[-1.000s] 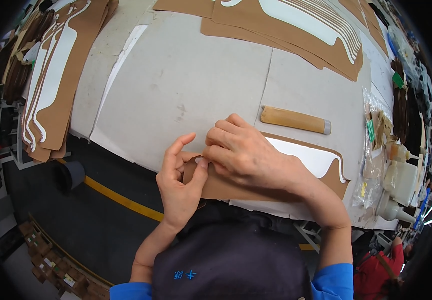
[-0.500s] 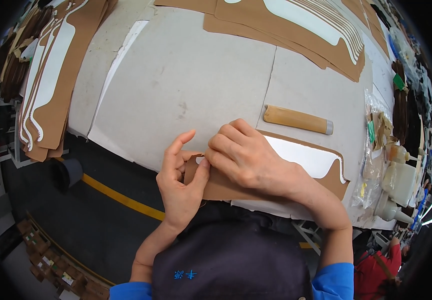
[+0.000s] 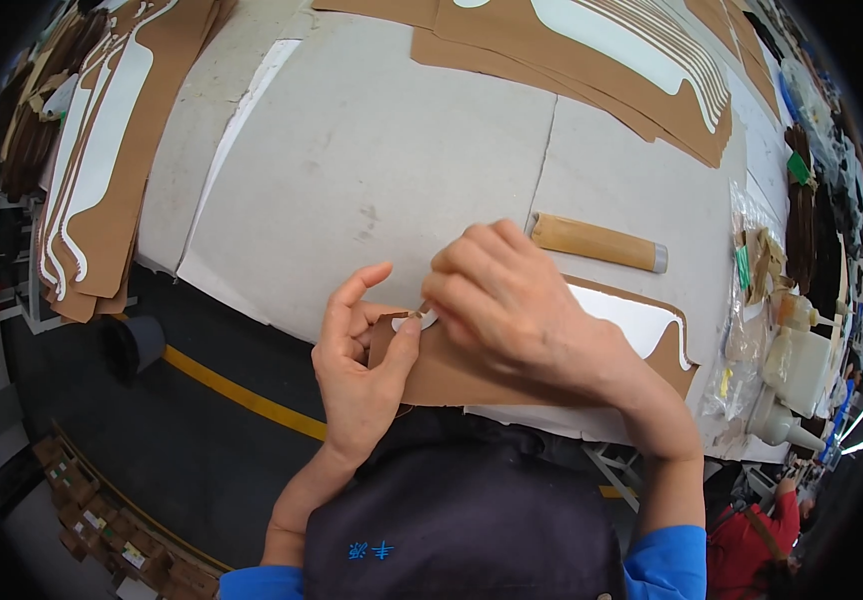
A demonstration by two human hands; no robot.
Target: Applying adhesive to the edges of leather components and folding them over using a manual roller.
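A brown sheet of card or leather-like material (image 3: 482,378) lies along the table's near edge, with a white shaped strip (image 3: 624,315) on its face. My left hand (image 3: 364,355) grips the sheet's left end, thumb pressed on top and index finger raised. Just right of that thumb, my right hand (image 3: 512,295) is closed in a pinch at the small white end of the strip, which looks slightly lifted. The right fingertips are partly hidden and a little blurred. A tan flat-sided tool or handle with a grey end (image 3: 600,242) lies beyond my right hand.
Brown sheets with white shaped strips lie at the far side (image 3: 572,70) and in a left-hand stack (image 3: 117,190). Plastic bottles (image 3: 797,350) and clear plastic bags (image 3: 747,300) line the right edge. A dark bucket (image 3: 134,345) stands on the floor; a person in red (image 3: 762,545) is lower right.
My right hand has shifted slightly up and to the right, away from my left thumb, uncovering the white end. My left hand keeps its hold on the sheet.
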